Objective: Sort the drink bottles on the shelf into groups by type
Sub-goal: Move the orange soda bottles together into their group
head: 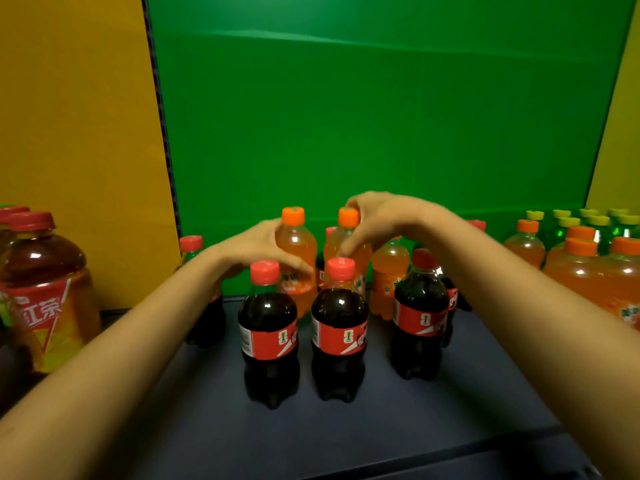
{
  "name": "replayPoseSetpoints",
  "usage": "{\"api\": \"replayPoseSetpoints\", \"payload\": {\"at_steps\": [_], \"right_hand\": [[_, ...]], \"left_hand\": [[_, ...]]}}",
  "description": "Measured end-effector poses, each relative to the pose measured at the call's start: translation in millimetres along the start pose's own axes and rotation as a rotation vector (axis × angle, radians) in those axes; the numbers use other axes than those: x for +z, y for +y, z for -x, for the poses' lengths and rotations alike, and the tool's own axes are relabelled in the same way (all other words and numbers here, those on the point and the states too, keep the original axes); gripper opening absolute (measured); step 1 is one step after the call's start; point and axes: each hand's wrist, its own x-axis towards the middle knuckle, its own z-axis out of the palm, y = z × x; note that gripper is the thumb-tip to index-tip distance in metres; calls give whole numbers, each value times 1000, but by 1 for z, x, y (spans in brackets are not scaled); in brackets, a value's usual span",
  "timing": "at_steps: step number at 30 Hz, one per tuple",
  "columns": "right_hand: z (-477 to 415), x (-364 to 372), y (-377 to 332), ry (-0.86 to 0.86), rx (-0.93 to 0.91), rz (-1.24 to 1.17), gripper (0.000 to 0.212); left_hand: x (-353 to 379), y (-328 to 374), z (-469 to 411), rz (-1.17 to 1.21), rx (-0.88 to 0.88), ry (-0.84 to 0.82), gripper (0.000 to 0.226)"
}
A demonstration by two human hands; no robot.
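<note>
Three dark cola bottles with red caps stand in front on the dark shelf [214, 427]: left [268, 337], middle [338, 334], right [419, 317]. Behind them stand orange soda bottles with orange caps. My left hand [258, 249] wraps its fingers round the body of the left orange bottle [298, 244]. My right hand [377, 220] grips the neck of the second orange bottle [347, 220], just under its cap. A third orange bottle [388, 271] stands to the right, partly hidden by my right wrist. More cola bottles stand further back, one [192, 245] behind my left forearm.
Large iced tea bottles [41, 289] with red caps stand at the left edge. At the right stand a group of orange soda bottles [588, 268] and green bottles with yellow caps [568, 223]. A green back wall and yellow side panels enclose the shelf.
</note>
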Motion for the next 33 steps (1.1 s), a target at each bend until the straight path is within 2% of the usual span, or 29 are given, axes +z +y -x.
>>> {"api": "replayPoseSetpoints", "payload": {"at_steps": [8, 10, 13, 17, 21, 25, 33], "right_hand": [[38, -79, -4, 459, -177, -401, 49], [49, -94, 5, 531, -180, -505, 53], [70, -108, 27, 611, -171, -538, 54], [101, -110, 66, 649, -186, -489, 37], [126, -99, 113, 668, -177, -455, 44], [143, -78, 155, 650, -176, -367, 50], [153, -33, 214, 536, -186, -265, 52]], "left_hand": [[-22, 79, 8, 93, 170, 391, 60], [-18, 103, 9, 80, 224, 443, 58], [-1, 137, 10, 54, 268, 480, 56], [41, 173, 6, 50, 316, 499, 67], [98, 189, 2, -32, 301, 424, 84], [152, 179, -4, -115, 236, 363, 91], [226, 134, -2, -88, 72, 355, 88]]}}
